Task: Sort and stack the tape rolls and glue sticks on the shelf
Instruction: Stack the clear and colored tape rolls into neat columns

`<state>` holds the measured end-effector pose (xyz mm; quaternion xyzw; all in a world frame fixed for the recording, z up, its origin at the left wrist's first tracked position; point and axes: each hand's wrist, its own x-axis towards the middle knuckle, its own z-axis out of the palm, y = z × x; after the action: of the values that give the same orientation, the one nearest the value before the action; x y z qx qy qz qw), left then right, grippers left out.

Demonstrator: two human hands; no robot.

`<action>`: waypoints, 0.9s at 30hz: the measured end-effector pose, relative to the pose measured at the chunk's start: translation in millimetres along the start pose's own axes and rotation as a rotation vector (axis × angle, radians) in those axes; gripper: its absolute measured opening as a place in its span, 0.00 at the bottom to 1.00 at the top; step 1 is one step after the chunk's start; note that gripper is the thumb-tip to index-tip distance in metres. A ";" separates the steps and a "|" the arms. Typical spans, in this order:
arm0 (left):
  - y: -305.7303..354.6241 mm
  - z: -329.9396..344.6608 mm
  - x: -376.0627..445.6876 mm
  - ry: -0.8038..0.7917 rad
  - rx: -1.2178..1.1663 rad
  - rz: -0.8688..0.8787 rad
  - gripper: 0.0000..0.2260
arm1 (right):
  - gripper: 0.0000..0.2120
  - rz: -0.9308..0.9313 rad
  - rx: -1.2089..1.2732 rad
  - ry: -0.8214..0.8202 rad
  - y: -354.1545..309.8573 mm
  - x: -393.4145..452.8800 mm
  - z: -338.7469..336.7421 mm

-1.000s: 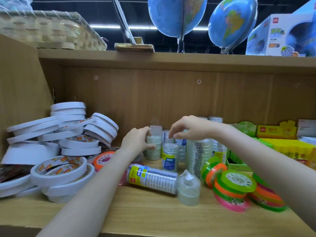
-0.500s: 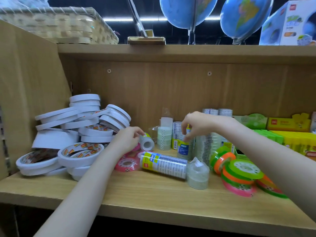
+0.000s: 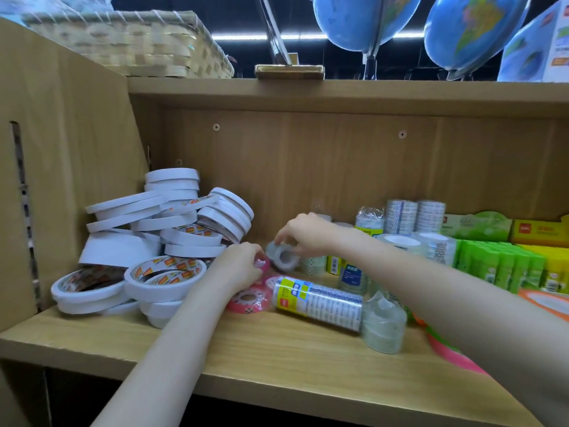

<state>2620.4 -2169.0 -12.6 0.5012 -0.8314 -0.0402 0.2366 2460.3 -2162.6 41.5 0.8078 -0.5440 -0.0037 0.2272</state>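
Small clear roll (image 3: 283, 257) now in right hand (image 3: 303, 234) grip, left hand (image 3: 238, 266) pinching pink roll (image 3: 263, 264)

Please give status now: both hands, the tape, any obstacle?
Right hand pinches small clear tape roll. Left hand grips pink tape roll. Wrapped tape pack lies across the shelf in front.

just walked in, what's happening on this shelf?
A person is sorting tape on a wooden shelf. The right hand pinches a small clear tape roll from above, held on its side with the core facing the camera. The left hand grips a small pink tape roll just beside it. A messy pile of white double-sided tape rolls sits to the left. A shrink-wrapped tube of clear tape with a yellow-green label lies on its side in front. Green glue sticks stand at right.
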 end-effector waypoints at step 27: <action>17.2 5.5 33.0 -0.226 -0.126 0.023 0.25 | 0.15 0.281 0.229 -0.040 63.2 -99.0 -57.3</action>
<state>2591.2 -2189.5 -0.6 0.4679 -0.8544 -0.1458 0.1726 2378.9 -2073.8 92.5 0.7443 -0.6527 0.0738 0.1209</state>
